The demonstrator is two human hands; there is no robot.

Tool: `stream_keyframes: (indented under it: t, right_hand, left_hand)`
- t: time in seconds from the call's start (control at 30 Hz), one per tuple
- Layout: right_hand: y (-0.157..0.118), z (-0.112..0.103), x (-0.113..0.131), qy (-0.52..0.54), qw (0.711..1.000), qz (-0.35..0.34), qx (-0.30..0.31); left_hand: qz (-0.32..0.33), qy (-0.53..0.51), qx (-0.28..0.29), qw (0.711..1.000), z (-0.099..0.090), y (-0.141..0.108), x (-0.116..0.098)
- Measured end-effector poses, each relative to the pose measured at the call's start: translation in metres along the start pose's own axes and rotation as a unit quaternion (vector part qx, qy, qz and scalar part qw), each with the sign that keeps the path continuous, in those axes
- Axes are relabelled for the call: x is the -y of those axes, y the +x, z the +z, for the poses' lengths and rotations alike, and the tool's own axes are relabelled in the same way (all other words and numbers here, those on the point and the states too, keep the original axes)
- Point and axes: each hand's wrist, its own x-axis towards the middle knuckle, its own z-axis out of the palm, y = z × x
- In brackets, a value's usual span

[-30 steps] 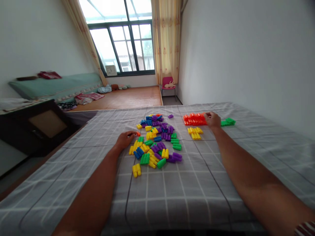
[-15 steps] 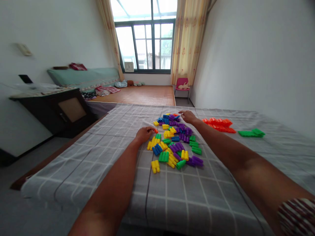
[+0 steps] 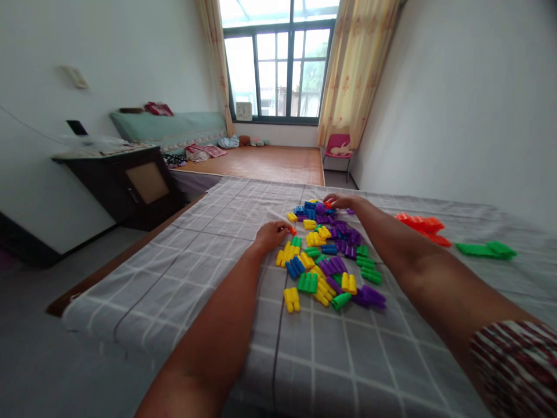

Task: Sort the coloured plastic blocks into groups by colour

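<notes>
My left hand (image 3: 272, 234) is closed on a small orange building block (image 3: 293, 231) at the left side of a loose pile. At the far end of the pile, my right hand (image 3: 340, 201) has its fingers on another orange block (image 3: 328, 204). Between and below the hands lie yellow blocks (image 3: 292, 299), green blocks (image 3: 307, 283), blue blocks (image 3: 295, 266) and purple blocks (image 3: 371, 296), some overlapping. The fingertips of both hands are small and partly hidden.
Joined orange blocks (image 3: 422, 225) and a joined green strip (image 3: 486, 250) lie to the right, beyond my right forearm. A grey checked cloth (image 3: 183, 273) covers the surface. Further off are a dark cabinet (image 3: 117, 186), a low bed (image 3: 278, 159) and a pink chair (image 3: 337, 145).
The view has swung left, shifting everything rightward. My right hand has come down onto the orange block at the far end. My left hand still holds its orange block.
</notes>
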Motion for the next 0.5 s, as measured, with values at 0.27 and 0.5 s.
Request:
stream_keyframes:
  t: [0.27,0.5]
  right_hand:
    - [-0.051,-0.027,-0.005,0.182,0.977,0.065,0.090]
    - [-0.055,0.001,0.009,0.068,0.997,0.024,-0.038]
  left_hand:
    - [0.010,-0.001,0.003,1.000,-0.003,0.001,-0.001]
    - [0.021,0.004,-0.003,1.000,-0.001,0.002,0.003]
